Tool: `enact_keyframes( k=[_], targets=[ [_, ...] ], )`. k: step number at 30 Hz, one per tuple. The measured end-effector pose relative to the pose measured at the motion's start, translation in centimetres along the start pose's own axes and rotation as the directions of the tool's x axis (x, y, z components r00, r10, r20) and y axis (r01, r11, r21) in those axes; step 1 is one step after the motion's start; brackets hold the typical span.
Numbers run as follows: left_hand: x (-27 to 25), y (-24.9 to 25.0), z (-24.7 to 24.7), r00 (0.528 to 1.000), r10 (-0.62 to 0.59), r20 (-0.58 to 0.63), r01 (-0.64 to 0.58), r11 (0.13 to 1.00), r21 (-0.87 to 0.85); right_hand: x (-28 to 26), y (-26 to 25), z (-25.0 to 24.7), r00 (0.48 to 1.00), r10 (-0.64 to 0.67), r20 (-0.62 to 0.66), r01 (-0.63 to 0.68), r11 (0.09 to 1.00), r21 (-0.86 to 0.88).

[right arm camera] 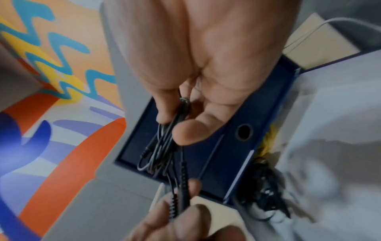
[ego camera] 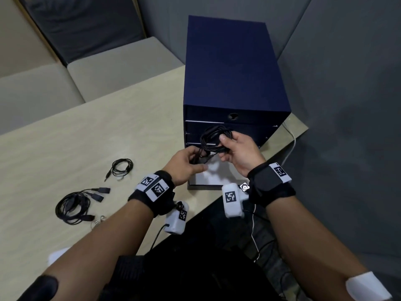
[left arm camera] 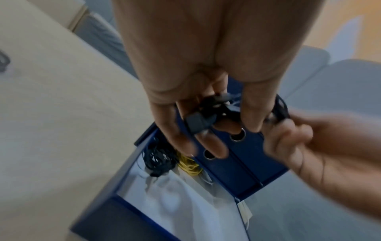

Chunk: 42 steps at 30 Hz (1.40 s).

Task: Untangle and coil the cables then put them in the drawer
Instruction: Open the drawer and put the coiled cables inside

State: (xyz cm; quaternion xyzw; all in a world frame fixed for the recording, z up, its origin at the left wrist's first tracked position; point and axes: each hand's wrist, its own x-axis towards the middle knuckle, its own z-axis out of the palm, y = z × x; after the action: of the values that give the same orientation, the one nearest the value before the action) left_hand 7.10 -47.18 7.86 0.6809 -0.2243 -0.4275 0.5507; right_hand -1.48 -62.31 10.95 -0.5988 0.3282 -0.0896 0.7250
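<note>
The right hand [ego camera: 239, 149] holds a coiled black cable [ego camera: 214, 137] in front of the dark blue drawer unit [ego camera: 234, 70], thumb pressed on the bundle and fingers curled behind it, so its grip is clamped on the coil. The right wrist view shows the same loops [right arm camera: 164, 143] pinched between thumb and fingers. The left hand [ego camera: 186, 162] sits just beside it, lower and to the left, its fingers curled round the loose end of that cable; the left wrist view shows a dark plug [left arm camera: 196, 123] and strands lying across the fingers [left arm camera: 212, 146], so this grip too is closed on the cable.

Below both hands the bottom drawer [ego camera: 208, 181] stands pulled out towards the person, with a pale lining. Inside it, at the back, lie a black cable bundle [left arm camera: 159, 160] and a yellow one [left arm camera: 189, 165], side by side. The drawers above are pushed in, each with a round finger hole.

On the pale worktop [ego camera: 76, 137], well to the left of the drawer unit, lie two more black cables: a small thin coil with a jack plug [ego camera: 121, 168], and nearer the person a thicker loose coil with several plugs [ego camera: 76, 205]. A white wire [ego camera: 291, 137] trails off the worktop's right edge behind the unit. Both wrists wear black straps with white marker tags.
</note>
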Motion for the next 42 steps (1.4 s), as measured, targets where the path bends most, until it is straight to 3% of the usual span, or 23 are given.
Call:
enact_keyframes(
  k=[6, 13, 16, 20, 25, 27, 29, 34, 37, 42],
  targets=[
    [3.1, -1.1, 2.0, 0.976, -0.207, -0.072, 0.207, 0.978, -0.003, 0.8, 3.5, -3.8, 0.970, 0.213, -0.116, -0.211, 0.977, 0.028],
    [8.5, -2.7, 5.1, 0.887, -0.425, -0.180, 0.409, 0.904, -0.123, 4.4, 7.6, -7.1, 0.894, 0.374, -0.246, -0.390, 0.921, -0.017],
    [10.6, -2.7, 6.2, 0.844, -0.470, -0.257, 0.427, 0.880, -0.208, 6.1, 8.6, -8.0, 0.865, 0.419, -0.274, -0.433, 0.901, 0.013],
    [12.0, -2.8, 7.4, 0.823, -0.479, -0.305, 0.402, 0.871, -0.283, 8.0, 9.3, -8.5, 0.853, 0.439, -0.282, -0.434, 0.897, 0.085],
    [12.2, -2.7, 7.9, 0.805, -0.496, -0.324, 0.391, 0.856, -0.340, 10.0, 10.4, -8.5, 0.878, 0.400, -0.262, -0.414, 0.910, 0.003],
    [11.8, -2.5, 7.9, 0.822, -0.471, -0.320, 0.414, 0.880, -0.233, 10.2, 10.2, -8.3, 0.875, 0.407, -0.261, -0.421, 0.907, 0.002],
    [11.4, -2.2, 7.9, 0.851, -0.440, -0.288, 0.456, 0.890, -0.011, 10.3, 10.2, -8.3, 0.883, 0.396, -0.251, -0.412, 0.911, -0.012],
    [10.8, -2.3, 8.4, 0.897, -0.372, -0.239, 0.442, 0.767, 0.465, 10.6, 11.9, -8.6, 0.924, 0.295, -0.244, -0.315, 0.948, -0.048],
    [10.7, -2.0, 8.8, 0.907, -0.345, -0.243, 0.421, 0.701, 0.576, 10.4, 11.4, -8.6, 0.936, 0.266, -0.231, -0.292, 0.953, -0.086],
    [10.5, -1.5, 8.6, 0.906, -0.367, -0.211, 0.412, 0.649, 0.639, 10.2, 10.5, -8.6, 0.887, 0.376, -0.267, -0.399, 0.916, -0.038]
  ],
)
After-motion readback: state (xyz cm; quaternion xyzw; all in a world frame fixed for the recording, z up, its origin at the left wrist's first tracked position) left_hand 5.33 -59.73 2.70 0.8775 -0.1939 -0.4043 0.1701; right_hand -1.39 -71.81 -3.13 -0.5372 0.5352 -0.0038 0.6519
